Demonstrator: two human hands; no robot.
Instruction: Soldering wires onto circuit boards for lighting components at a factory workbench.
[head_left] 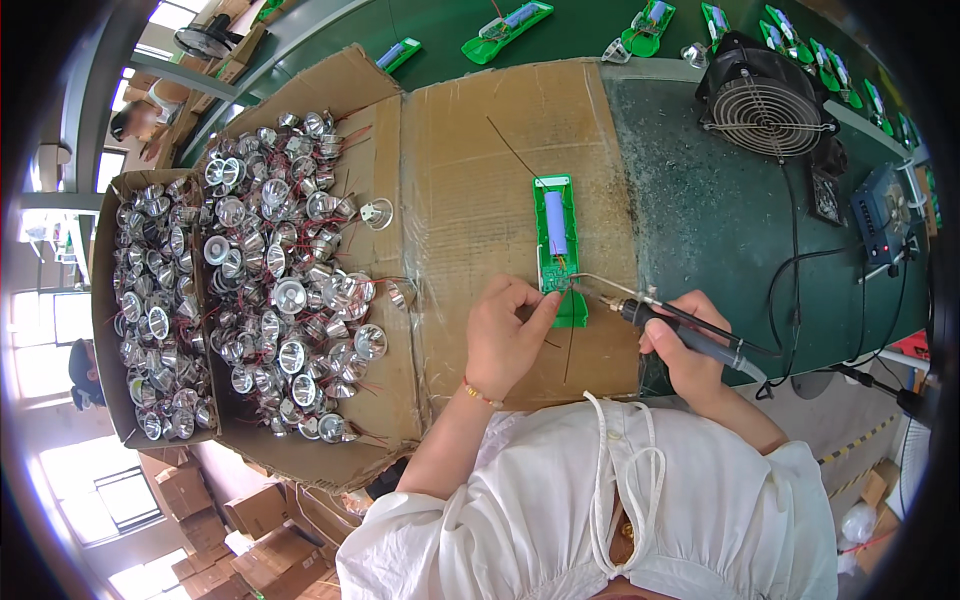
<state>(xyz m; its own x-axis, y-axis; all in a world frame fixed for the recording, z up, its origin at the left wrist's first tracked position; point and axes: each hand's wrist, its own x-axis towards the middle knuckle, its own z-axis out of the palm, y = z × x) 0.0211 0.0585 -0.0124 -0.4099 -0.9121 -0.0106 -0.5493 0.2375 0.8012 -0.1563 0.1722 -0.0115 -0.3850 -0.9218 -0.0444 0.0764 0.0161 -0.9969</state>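
Note:
A green plastic casing [541, 215] lies on the cardboard sheet in front of me. In it sit a purple cylindrical battery [556, 224] and, at its nearer end, a small green circuit board [555, 272]. My left hand [503, 335] has thumb and forefinger pinched at the board's near edge; whatever is between them is too small to make out. My right hand [690, 345] grips a soldering iron [634, 312] with a thin feed tube along it. The iron's tip points left, close to the board. Thin dark wires stick out at both ends of the casing.
Cardboard boxes at left hold many silver reflector cups [290, 295] with red wires. A black fan [768, 115] with a wire grille stands at the far right. Near it is a blue soldering station [882, 215] with cables. More green casings [508, 32] line the back.

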